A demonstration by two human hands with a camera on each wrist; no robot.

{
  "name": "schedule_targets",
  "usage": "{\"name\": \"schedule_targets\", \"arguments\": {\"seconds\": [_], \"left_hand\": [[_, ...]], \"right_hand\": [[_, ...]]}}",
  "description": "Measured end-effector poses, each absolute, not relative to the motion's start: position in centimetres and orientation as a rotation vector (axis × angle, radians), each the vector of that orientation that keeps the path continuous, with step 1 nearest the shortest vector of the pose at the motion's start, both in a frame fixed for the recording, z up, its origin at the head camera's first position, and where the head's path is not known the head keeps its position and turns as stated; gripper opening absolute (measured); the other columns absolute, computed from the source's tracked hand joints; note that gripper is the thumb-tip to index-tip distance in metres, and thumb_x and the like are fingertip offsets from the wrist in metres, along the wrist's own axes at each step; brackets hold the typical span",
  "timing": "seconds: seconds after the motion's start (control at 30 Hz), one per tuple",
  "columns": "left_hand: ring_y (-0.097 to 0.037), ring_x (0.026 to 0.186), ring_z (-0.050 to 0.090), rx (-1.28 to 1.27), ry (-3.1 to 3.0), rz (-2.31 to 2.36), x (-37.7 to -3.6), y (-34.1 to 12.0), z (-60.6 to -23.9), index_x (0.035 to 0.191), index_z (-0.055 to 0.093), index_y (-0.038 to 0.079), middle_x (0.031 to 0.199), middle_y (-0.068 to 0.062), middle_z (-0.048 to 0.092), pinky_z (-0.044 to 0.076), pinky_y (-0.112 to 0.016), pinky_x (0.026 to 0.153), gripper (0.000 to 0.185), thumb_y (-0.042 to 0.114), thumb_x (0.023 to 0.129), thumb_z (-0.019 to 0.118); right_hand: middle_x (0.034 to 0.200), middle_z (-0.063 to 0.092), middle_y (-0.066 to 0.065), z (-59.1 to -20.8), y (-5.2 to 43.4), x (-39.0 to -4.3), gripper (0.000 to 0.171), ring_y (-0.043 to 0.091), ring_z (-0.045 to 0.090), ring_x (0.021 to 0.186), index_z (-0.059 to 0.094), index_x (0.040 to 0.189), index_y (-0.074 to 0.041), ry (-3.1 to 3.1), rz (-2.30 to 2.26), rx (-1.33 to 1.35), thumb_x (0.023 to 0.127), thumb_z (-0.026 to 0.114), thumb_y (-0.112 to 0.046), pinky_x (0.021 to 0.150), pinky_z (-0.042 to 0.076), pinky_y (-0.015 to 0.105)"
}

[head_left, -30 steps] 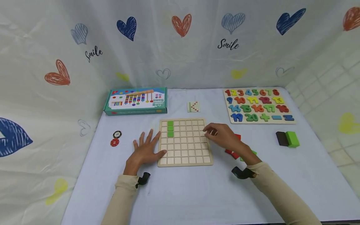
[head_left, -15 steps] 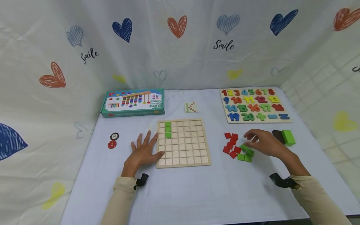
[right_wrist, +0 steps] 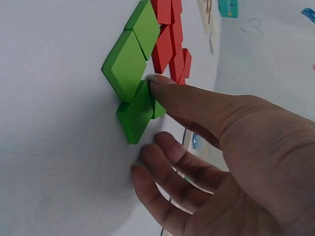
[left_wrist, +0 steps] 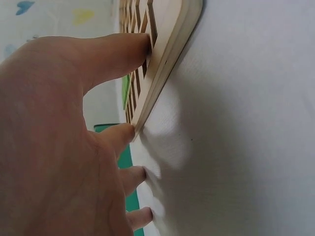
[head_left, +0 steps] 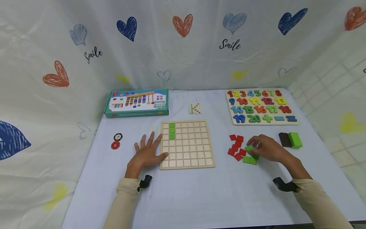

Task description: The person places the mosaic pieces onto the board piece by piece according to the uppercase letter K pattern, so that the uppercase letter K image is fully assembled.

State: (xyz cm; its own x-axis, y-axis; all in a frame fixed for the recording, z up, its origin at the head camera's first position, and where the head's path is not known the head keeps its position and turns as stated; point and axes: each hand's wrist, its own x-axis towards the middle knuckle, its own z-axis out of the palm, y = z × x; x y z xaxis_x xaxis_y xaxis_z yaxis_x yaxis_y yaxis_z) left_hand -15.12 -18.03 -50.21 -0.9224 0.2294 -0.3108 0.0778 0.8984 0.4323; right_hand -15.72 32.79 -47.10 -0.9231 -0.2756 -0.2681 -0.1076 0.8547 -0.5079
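Observation:
My left hand (head_left: 145, 156) lies with its fingers spread at the left side of a wooden grid board (head_left: 190, 168). Its thumb (left_wrist: 118, 55) rests over the board's rim and the index fingertip meets the edge. Three green square tiles (head_left: 172, 130) fill the top of the board's second column. To the right, my right hand (head_left: 266, 148) bends over a small group of loose green tiles (head_left: 250, 160), thumb and index finger pinching one green tile (head_left: 247, 148). In the right wrist view the thumb hides part of that tile (right_wrist: 157, 109); the index fingertip is hidden behind it.
Several red tiles (head_left: 238, 144) lie left of the green ones. A black block (head_left: 284, 140) and a green block (head_left: 295, 140) stand further right. Behind are a number puzzle board (head_left: 261, 123), a small pattern card (head_left: 195, 108) and a game box (head_left: 136, 103). Two chips (head_left: 115, 145) lie left.
My right hand has left the board's right edge, gone right to the loose green tiles and lowered its thumb and index finger onto one. The left hand has stayed at the board.

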Motion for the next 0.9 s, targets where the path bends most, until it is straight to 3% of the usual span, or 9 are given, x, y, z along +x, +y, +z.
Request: {"name": "schedule_targets", "arguments": {"seconds": [0.3,0.6,0.9], "left_hand": [[-0.051,0.161,-0.010,0.222,2.698,0.599,-15.04,-18.00,-50.00,0.172,0.017,0.024,0.179,-0.015,0.000,-0.003,-0.084,0.117,0.094,0.058,0.098,0.063],[-0.052,0.161,-0.010,0.225,2.702,0.595,-15.13,-17.98,-50.16,0.172,0.017,0.024,0.179,-0.014,0.000,-0.002,-0.084,0.116,0.093,0.058,0.098,0.063],[-0.051,0.161,-0.009,0.229,2.705,0.610,-14.92,-18.06,-50.05,0.172,0.017,0.024,0.179,-0.014,0.000,-0.003,-0.084,0.116,0.094,0.058,0.098,0.063]], "right_hand": [[0.103,0.071,0.009,-47.12,32.73,-15.64,0.037,0.027,0.064,0.097,0.070,0.115,0.000,2.645,-0.726,-0.194,0.091,0.086,-0.022,0.081,0.058,0.037],[0.094,0.068,0.004,-47.40,33.24,-15.65,0.036,0.022,0.059,0.090,0.070,0.107,-0.002,2.671,-0.735,-0.188,0.088,0.089,-0.026,0.074,0.053,0.026],[0.090,0.063,0.002,-46.80,33.41,-16.03,0.033,0.021,0.057,0.089,0.062,0.100,-0.008,2.682,-0.747,-0.198,0.090,0.087,-0.027,0.070,0.050,0.028]]}}
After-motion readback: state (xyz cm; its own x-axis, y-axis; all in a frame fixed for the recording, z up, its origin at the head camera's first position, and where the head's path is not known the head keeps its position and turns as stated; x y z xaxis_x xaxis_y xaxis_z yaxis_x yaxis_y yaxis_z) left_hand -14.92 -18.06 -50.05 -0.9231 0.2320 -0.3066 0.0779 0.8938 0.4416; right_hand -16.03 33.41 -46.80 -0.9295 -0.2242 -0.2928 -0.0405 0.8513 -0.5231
